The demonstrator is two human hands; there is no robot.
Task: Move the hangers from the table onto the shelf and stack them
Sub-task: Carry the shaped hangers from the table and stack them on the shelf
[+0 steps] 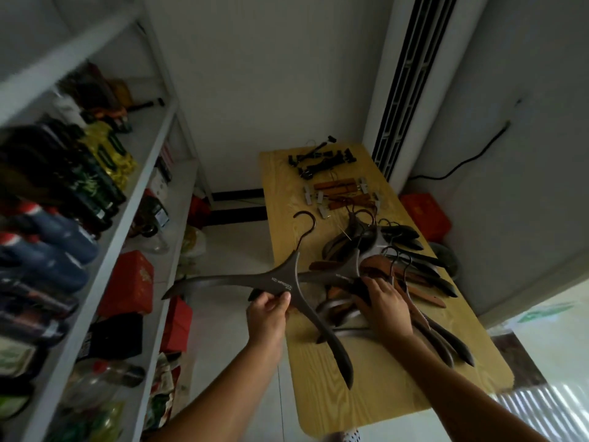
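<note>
My left hand [269, 311] grips a dark grey-brown hanger [280, 283] at its centre, holding it up past the table's left edge, its hook pointing away from me. My right hand [387, 309] rests palm down on a pile of dark and brown wooden hangers [392, 266] on the yellow wooden table [366, 403]; its fingers touch the pile, but whether they close on one is unclear. Farther back on the table lie brown clip hangers [341, 194] and black clip hangers [318, 161]. The white shelf [127, 199] stands on my left.
The shelf tiers hold bottles [47, 237], yellow packets [108, 151], red boxes [129, 283] and bags. A tall white air conditioner [411, 78] stands behind the table. A red box [425, 210] sits on the floor at the right. A narrow strip of floor runs between shelf and table.
</note>
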